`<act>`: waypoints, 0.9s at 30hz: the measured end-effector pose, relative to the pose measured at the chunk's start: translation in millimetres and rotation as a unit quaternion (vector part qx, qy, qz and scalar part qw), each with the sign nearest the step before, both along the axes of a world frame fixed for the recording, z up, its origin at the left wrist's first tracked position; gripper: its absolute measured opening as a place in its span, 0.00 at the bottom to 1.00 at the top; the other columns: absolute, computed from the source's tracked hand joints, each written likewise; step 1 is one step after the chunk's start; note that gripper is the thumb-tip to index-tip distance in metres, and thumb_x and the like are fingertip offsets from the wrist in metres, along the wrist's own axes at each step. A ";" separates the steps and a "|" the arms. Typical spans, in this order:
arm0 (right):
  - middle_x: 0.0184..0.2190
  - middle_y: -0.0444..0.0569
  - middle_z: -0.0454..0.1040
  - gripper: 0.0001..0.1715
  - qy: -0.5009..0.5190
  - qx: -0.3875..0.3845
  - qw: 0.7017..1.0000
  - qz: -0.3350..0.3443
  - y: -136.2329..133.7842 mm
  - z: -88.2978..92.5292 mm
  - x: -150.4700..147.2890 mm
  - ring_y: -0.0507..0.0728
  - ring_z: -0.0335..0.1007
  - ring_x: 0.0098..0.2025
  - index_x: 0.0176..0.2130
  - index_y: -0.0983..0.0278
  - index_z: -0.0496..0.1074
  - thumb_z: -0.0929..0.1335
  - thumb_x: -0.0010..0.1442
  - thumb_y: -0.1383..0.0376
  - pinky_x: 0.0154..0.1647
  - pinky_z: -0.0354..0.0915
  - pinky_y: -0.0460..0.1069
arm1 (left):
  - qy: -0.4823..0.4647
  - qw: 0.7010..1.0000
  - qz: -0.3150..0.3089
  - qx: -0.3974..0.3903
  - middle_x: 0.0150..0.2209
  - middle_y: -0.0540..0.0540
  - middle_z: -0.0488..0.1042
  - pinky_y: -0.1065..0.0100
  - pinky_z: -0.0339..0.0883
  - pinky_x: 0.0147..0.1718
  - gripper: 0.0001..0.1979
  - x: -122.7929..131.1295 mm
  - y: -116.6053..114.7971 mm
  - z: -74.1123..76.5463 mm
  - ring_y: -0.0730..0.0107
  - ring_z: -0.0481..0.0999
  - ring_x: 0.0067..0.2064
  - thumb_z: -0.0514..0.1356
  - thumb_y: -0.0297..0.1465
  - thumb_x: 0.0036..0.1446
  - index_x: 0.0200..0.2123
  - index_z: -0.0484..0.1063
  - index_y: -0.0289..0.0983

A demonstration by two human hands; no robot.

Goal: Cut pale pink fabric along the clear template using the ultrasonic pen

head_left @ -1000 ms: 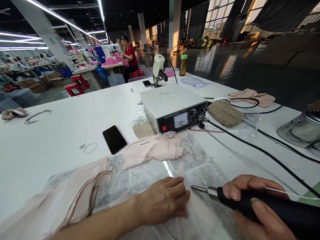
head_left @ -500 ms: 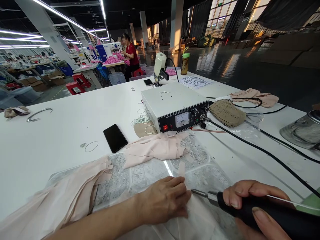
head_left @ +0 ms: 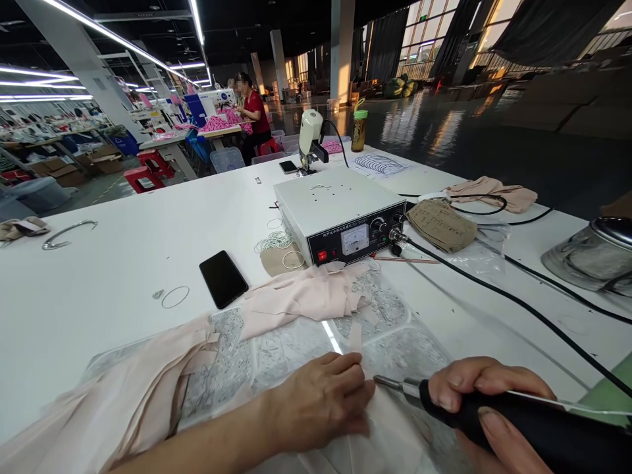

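My left hand (head_left: 326, 398) is closed, its fingers pressed down on a pale pink piece of fabric (head_left: 390, 434). A narrow end of that fabric sticks out past the fingertips. In my right hand (head_left: 494, 376) is a hand-held ultrasonic welding tool (head_left: 469, 403) with a thick black handle. Its slim metal tip points left and meets the fabric right beside my left fingers; exact contact is hard to make out. Under both hands lies a clear plastic lid or sheet (head_left: 291, 355). One pink fabric stack (head_left: 143, 388) rests at left, another fabric pile (head_left: 301, 296) ahead.
A generator box (head_left: 340, 204) with dial and red switch stands ahead, a black cable (head_left: 494, 283) running from it to the right. Around it are a phone (head_left: 223, 279), tan fabric pieces (head_left: 442, 225), a glass jar (head_left: 587, 253) and a bottle (head_left: 359, 128). A person sits sewing farther off.
The view has shifted slightly, so the table items appear a little farther left. Both hands keep nearly the same pose, with the tool tip still beside my left fingers.
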State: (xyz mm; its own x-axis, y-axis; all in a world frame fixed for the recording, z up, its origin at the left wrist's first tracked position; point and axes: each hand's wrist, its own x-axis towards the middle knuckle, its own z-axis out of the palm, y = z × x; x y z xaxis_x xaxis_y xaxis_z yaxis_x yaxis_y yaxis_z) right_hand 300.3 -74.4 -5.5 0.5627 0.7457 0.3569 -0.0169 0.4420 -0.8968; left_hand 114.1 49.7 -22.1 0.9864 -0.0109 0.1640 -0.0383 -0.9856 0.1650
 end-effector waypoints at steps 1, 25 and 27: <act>0.28 0.45 0.69 0.04 -0.005 0.000 1.000 0.005 -0.9 -1.0 0.9 0.53 0.69 0.26 0.36 0.57 0.68 0.68 0.61 0.66 0.27 0.72 0.52 | 0.002 1.000 0.001 0.001 0.39 0.42 0.73 0.62 0.69 0.47 0.21 -0.3 0.0 -0.4 0.55 0.73 0.52 0.58 0.41 0.67 0.52 0.67 0.28; 0.27 0.45 0.70 0.04 -0.001 0.006 1.000 -0.004 11.3 -2.1 -4.4 0.54 0.68 0.24 0.35 0.57 0.69 0.69 0.59 0.66 0.26 0.73 0.53 | 0.007 1.000 -0.002 0.005 0.41 0.41 0.74 0.62 0.69 0.46 0.23 -0.9 0.2 -1.5 0.54 0.73 0.52 0.60 0.42 0.65 0.51 0.68 0.27; 0.27 0.45 0.70 0.04 -0.008 0.004 1.000 -0.003 11.6 -2.1 -2.6 0.54 0.69 0.25 0.34 0.57 0.69 0.69 0.59 0.66 0.26 0.73 0.53 | 0.009 1.000 0.000 0.005 0.40 0.41 0.74 0.62 0.69 0.46 0.23 -1.0 0.0 -1.2 0.55 0.73 0.51 0.60 0.42 0.66 0.51 0.67 0.27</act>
